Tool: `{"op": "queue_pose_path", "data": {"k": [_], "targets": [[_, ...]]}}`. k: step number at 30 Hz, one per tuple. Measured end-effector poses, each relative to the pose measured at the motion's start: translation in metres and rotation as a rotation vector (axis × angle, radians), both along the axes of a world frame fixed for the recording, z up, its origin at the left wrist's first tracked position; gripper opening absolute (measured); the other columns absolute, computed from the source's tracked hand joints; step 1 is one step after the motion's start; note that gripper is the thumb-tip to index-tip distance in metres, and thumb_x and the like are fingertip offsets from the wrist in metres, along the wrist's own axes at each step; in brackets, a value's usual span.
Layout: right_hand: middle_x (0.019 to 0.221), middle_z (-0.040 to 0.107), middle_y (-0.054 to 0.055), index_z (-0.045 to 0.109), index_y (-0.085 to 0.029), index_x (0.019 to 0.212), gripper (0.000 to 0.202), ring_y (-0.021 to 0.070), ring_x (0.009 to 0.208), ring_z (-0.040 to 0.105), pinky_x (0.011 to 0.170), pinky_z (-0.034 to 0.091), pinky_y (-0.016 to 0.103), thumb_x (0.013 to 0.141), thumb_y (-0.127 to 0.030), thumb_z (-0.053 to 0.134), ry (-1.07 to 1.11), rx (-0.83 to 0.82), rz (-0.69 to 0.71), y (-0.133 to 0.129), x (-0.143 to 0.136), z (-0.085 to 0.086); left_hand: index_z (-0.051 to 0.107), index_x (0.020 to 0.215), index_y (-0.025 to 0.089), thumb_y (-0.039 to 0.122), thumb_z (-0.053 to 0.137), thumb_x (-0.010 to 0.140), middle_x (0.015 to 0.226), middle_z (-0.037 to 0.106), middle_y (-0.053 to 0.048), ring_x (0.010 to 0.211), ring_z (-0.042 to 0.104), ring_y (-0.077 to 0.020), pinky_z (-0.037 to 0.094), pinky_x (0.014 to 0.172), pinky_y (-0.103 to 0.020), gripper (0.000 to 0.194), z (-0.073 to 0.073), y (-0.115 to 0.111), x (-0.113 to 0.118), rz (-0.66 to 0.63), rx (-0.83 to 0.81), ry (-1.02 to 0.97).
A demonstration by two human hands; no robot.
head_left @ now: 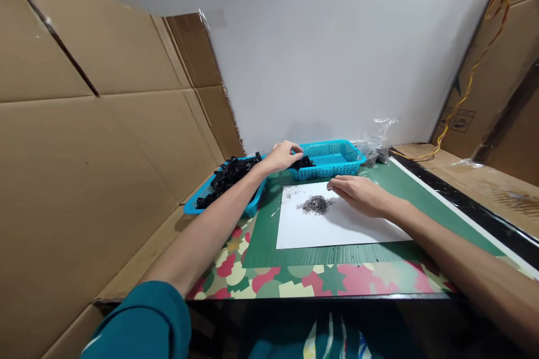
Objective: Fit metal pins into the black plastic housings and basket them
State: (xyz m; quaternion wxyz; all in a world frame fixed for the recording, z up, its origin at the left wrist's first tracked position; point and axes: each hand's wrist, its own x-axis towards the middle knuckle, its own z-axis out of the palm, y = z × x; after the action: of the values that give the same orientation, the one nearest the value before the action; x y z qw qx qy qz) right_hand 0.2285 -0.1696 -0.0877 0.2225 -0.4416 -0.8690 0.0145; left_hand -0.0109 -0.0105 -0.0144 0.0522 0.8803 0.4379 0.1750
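My left hand (287, 156) is over the left end of a blue basket (337, 169), its fingers curled together beside a few black pieces (304, 162) lying in that end. What those fingers hold, if anything, is hidden. Above a white sheet (303, 235), my right hand (353, 192) has its thumb and fingertips pinched together. Something tiny shows at the fingertips, too small to name. A pile of small dark metallic bits (316, 205) lies on the sheet, left of my right hand. More bits are scattered at the sheet's upper left corner.
Left of my left hand, a second blue basket (251, 208) holds a heap of black pieces (231, 175). A clear plastic bag (377, 151) with dark contents stands behind at the right. Cardboard walls (126, 140) flank the table, and a yellow and red cord (467, 92) hangs right.
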Motion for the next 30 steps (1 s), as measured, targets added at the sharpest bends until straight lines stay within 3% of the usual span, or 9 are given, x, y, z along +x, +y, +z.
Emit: {"op": "queue_pose_path", "data": {"k": [3, 6, 8, 11, 15, 18, 22, 26, 30], "targets": [[0.103, 0.073, 0.012, 0.067, -0.019, 0.108, 0.034, 0.0219, 0.081, 0.064, 0.068, 0.039, 0.032, 0.113, -0.029, 0.035, -0.009, 0.009, -0.006, 0.001, 0.003, -0.001, 0.080, 0.110, 0.017, 0.028, 0.059, 0.094, 0.109, 0.080, -0.007, 0.095, 0.070, -0.0200, 0.054, 0.088, -0.029, 0.028, 0.020, 0.002, -0.037, 0.017, 0.007, 0.068], [0.104, 0.071, 0.011, 0.066, -0.019, 0.108, 0.031, 0.0207, 0.080, 0.062, 0.067, 0.039, 0.032, 0.112, -0.028, 0.037, -0.014, 0.006, -0.019, 0.004, 0.008, -0.005, 0.080, 0.096, 0.016, 0.027, 0.065, 0.086, 0.094, 0.080, -0.007, 0.085, 0.070, -0.0200, 0.054, 0.080, -0.028, 0.021, 0.037, 0.007, -0.081, 0.062, -0.025, 0.190], [0.105, 0.070, 0.011, 0.066, -0.019, 0.109, 0.029, 0.0210, 0.081, 0.063, 0.067, 0.039, 0.032, 0.111, -0.028, 0.038, -0.024, -0.001, -0.024, 0.006, 0.010, -0.007, 0.079, 0.084, 0.016, 0.023, 0.069, 0.080, 0.085, 0.078, -0.006, 0.080, 0.070, -0.0206, 0.053, 0.075, -0.028, 0.013, 0.042, 0.009, -0.105, 0.097, -0.055, 0.281], [0.105, 0.070, 0.011, 0.066, -0.019, 0.107, 0.029, 0.0208, 0.080, 0.063, 0.067, 0.039, 0.032, 0.111, -0.027, 0.038, -0.043, -0.009, -0.019, 0.008, 0.011, -0.010, 0.078, 0.085, 0.017, 0.021, 0.069, 0.077, 0.083, 0.078, -0.006, 0.078, 0.071, -0.0209, 0.051, 0.071, -0.027, 0.013, 0.035, 0.008, -0.128, 0.129, -0.081, 0.396], [0.103, 0.069, 0.011, 0.067, -0.019, 0.105, 0.030, 0.0209, 0.079, 0.062, 0.067, 0.040, 0.033, 0.110, -0.026, 0.039, -0.042, -0.021, -0.003, 0.008, 0.012, -0.012, 0.078, 0.101, 0.020, 0.019, 0.068, 0.077, 0.093, 0.079, -0.005, 0.081, 0.071, -0.0209, 0.051, 0.072, -0.026, 0.026, 0.016, 0.002, -0.136, 0.115, -0.086, 0.518], [0.099, 0.068, 0.011, 0.068, -0.019, 0.100, 0.034, 0.0212, 0.077, 0.061, 0.067, 0.039, 0.034, 0.110, -0.028, 0.037, -0.026, -0.033, 0.010, 0.007, 0.011, -0.011, 0.077, 0.100, 0.021, 0.024, 0.067, 0.082, 0.097, 0.078, -0.008, 0.085, 0.071, -0.0234, 0.049, 0.072, -0.028, 0.021, 0.012, -0.002, -0.137, 0.109, -0.040, 0.581], [0.096, 0.065, 0.012, 0.069, -0.018, 0.094, 0.046, 0.0231, 0.081, 0.058, 0.071, 0.043, 0.037, 0.113, -0.037, 0.032, 0.065, -0.040, 0.038, 0.007, 0.011, -0.008, 0.074, 0.102, 0.020, 0.027, 0.062, 0.087, 0.101, 0.077, -0.011, 0.090, 0.071, -0.0263, 0.048, 0.072, -0.030, 0.021, 0.025, -0.006, -0.139, 0.123, 0.050, 0.608], [0.108, 0.064, 0.015, 0.074, -0.019, 0.096, 0.050, 0.0277, 0.096, 0.055, 0.082, 0.045, 0.042, 0.113, -0.041, 0.033, 0.135, 0.103, 0.041, 0.010, 0.013, -0.007, 0.070, 0.109, 0.019, 0.029, 0.060, 0.088, 0.104, 0.076, -0.013, 0.090, 0.070, -0.0280, 0.048, 0.072, -0.032, 0.026, 0.044, -0.014, -0.140, 0.181, 0.150, 0.572], [0.093, 0.064, 0.013, 0.074, -0.020, 0.093, 0.047, 0.0269, 0.088, 0.053, 0.078, 0.043, 0.041, 0.112, -0.041, 0.037, 0.145, 0.145, -0.007, 0.015, 0.016, -0.008, 0.069, 0.114, 0.019, 0.030, 0.059, 0.088, 0.104, 0.075, -0.012, 0.090, 0.070, -0.0280, 0.049, 0.073, -0.032, 0.030, 0.060, -0.025, -0.137, 0.264, 0.227, 0.501]]}}
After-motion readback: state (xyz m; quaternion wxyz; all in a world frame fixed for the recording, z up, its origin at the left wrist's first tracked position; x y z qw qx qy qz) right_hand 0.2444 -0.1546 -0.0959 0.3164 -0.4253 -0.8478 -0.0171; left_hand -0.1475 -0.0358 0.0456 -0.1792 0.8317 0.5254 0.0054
